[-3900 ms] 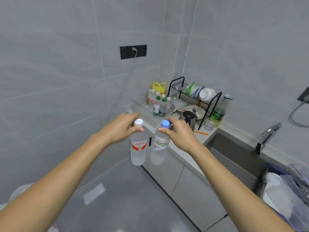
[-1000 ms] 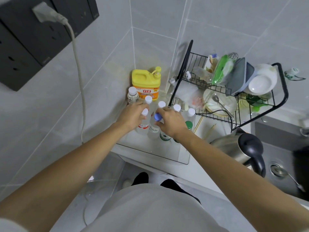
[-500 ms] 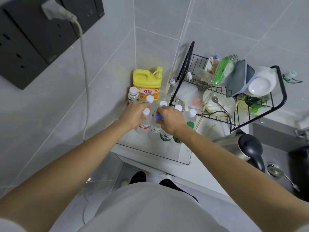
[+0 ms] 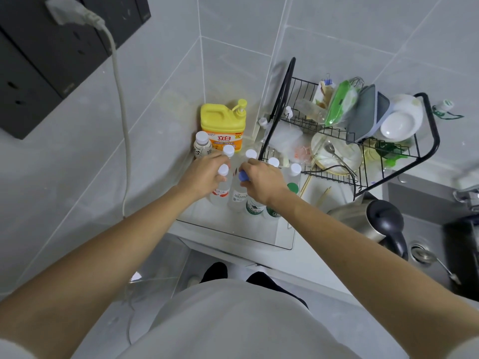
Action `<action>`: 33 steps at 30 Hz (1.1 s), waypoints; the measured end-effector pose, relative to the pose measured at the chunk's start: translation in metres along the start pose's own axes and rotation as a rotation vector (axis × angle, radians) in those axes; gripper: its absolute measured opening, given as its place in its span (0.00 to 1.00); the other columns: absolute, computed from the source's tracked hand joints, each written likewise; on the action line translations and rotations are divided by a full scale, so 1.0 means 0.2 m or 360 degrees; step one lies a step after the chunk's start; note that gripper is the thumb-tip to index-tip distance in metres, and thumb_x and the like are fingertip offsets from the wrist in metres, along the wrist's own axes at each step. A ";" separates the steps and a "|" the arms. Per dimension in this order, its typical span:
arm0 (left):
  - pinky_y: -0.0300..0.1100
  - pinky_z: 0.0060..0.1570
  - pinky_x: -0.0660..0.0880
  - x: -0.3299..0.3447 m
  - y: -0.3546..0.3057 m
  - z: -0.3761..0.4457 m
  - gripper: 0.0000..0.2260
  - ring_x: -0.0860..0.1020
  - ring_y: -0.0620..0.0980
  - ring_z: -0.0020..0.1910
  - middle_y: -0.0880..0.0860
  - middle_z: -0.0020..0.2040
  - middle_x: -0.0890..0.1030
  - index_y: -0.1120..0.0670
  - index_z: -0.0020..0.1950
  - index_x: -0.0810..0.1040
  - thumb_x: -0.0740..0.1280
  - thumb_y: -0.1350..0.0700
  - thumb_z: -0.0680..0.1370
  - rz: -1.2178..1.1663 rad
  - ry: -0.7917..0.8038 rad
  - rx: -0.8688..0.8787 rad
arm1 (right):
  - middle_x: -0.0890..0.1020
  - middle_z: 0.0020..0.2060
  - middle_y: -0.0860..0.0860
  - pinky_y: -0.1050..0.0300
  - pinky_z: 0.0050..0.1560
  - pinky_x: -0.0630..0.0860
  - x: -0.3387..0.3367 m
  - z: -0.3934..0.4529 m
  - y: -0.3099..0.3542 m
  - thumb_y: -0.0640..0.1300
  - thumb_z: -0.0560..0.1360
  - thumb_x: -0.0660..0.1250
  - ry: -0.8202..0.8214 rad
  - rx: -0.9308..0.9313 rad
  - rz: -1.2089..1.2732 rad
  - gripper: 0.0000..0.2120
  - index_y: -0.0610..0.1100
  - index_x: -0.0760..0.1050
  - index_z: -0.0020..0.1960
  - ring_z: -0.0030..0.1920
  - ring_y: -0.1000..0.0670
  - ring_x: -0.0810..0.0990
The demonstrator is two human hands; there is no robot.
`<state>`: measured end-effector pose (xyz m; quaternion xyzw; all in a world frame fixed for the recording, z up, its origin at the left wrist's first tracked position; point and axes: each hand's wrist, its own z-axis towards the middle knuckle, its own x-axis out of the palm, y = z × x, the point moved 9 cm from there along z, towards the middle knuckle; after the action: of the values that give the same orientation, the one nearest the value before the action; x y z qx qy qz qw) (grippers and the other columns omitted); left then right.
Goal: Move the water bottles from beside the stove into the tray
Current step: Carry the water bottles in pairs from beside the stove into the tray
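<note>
The near half of the clear plastic tray (image 4: 283, 239) lay bare. Its far half was crowded with capped plastic bottles (image 4: 294, 172). The yellow detergent jug (image 4: 223, 125) blocked the corner behind, and the black wire dish rack (image 4: 363, 141) hemmed the right side.

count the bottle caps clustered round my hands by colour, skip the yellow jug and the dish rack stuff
white caps: 6
blue caps: 1
green caps: 1
total: 8
</note>
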<state>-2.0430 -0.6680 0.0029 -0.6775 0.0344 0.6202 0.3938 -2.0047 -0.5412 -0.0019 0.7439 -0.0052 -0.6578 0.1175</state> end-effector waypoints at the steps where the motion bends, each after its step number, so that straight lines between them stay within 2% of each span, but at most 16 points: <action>1: 0.54 0.45 0.77 0.00 0.01 0.00 0.12 0.78 0.57 0.49 0.48 0.54 0.79 0.53 0.51 0.76 0.76 0.61 0.72 -0.0007 0.0012 -0.0006 | 0.79 0.54 0.46 0.51 0.43 0.69 0.00 0.00 0.00 0.45 0.78 0.70 -0.0005 0.0000 0.0004 0.12 0.43 0.77 0.61 0.55 0.38 0.80; 6: 0.54 0.50 0.78 0.02 0.02 0.00 0.14 0.78 0.57 0.53 0.49 0.60 0.78 0.53 0.56 0.78 0.76 0.60 0.73 -0.0032 0.0050 0.0003 | 0.78 0.54 0.45 0.51 0.44 0.68 0.00 -0.01 0.00 0.46 0.79 0.70 -0.0007 -0.0014 0.0036 0.14 0.43 0.76 0.62 0.56 0.37 0.79; 9: 0.55 0.53 0.78 0.05 0.06 0.00 0.19 0.78 0.58 0.58 0.49 0.62 0.78 0.52 0.58 0.79 0.79 0.61 0.69 -0.0068 0.0116 -0.0037 | 0.79 0.54 0.44 0.52 0.45 0.66 -0.01 0.00 0.01 0.47 0.79 0.70 0.0004 -0.0019 0.0027 0.14 0.42 0.76 0.60 0.56 0.37 0.79; 14: 0.55 0.51 0.78 0.05 0.06 0.02 0.18 0.78 0.58 0.55 0.48 0.58 0.77 0.53 0.52 0.79 0.81 0.61 0.67 -0.0036 0.0146 -0.0072 | 0.79 0.53 0.44 0.52 0.44 0.66 -0.01 0.00 0.01 0.48 0.79 0.70 -0.0004 -0.0004 0.0005 0.13 0.41 0.77 0.57 0.54 0.37 0.80; 18: 0.53 0.52 0.77 0.04 0.05 0.03 0.18 0.78 0.58 0.57 0.49 0.58 0.78 0.55 0.52 0.79 0.81 0.61 0.67 -0.0030 0.0162 -0.0076 | 0.80 0.52 0.44 0.52 0.44 0.67 -0.01 0.00 0.01 0.49 0.79 0.71 0.0003 -0.0010 0.0040 0.13 0.40 0.76 0.56 0.53 0.38 0.80; 22: 0.55 0.52 0.77 0.05 0.05 0.02 0.18 0.77 0.57 0.56 0.48 0.57 0.77 0.54 0.53 0.79 0.81 0.61 0.67 -0.0054 0.0180 -0.0075 | 0.79 0.52 0.44 0.51 0.44 0.67 -0.01 0.00 0.00 0.50 0.79 0.71 0.0037 -0.0011 0.0071 0.14 0.41 0.75 0.56 0.53 0.37 0.80; 26: 0.57 0.56 0.78 0.07 0.07 -0.02 0.25 0.78 0.57 0.62 0.49 0.65 0.76 0.49 0.63 0.77 0.80 0.56 0.68 -0.0070 0.0216 -0.0115 | 0.79 0.57 0.45 0.48 0.48 0.75 -0.02 -0.04 0.01 0.52 0.79 0.70 0.0073 -0.0023 0.0129 0.19 0.43 0.73 0.65 0.56 0.38 0.80; 28: 0.56 0.56 0.79 0.02 0.08 -0.03 0.28 0.78 0.55 0.62 0.47 0.66 0.75 0.46 0.66 0.75 0.79 0.51 0.68 -0.0077 0.0178 -0.0147 | 0.79 0.60 0.46 0.47 0.51 0.78 -0.08 -0.07 0.00 0.55 0.80 0.68 0.0023 -0.0024 0.0153 0.22 0.45 0.71 0.69 0.57 0.39 0.81; 31: 0.55 0.49 0.80 -0.10 0.03 -0.03 0.25 0.80 0.56 0.55 0.48 0.60 0.75 0.47 0.63 0.76 0.70 0.38 0.70 0.0032 -0.0007 -0.0192 | 0.79 0.61 0.47 0.47 0.51 0.79 -0.21 -0.12 -0.05 0.58 0.80 0.66 -0.0114 -0.0002 0.0188 0.24 0.47 0.71 0.70 0.59 0.41 0.82; 33: 0.56 0.48 0.80 -0.21 -0.05 -0.02 0.22 0.79 0.58 0.56 0.51 0.58 0.76 0.50 0.61 0.78 0.66 0.37 0.74 0.0106 -0.0193 -0.0163 | 0.79 0.59 0.48 0.48 0.52 0.77 -0.29 -0.17 -0.10 0.58 0.80 0.67 -0.0208 0.0023 0.0192 0.23 0.47 0.71 0.70 0.59 0.41 0.80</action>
<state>-2.0446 -0.6819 0.0428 -0.6566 0.0011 0.6737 0.3392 -1.9831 -0.5061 0.0548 0.6987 -0.0625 -0.6965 0.1510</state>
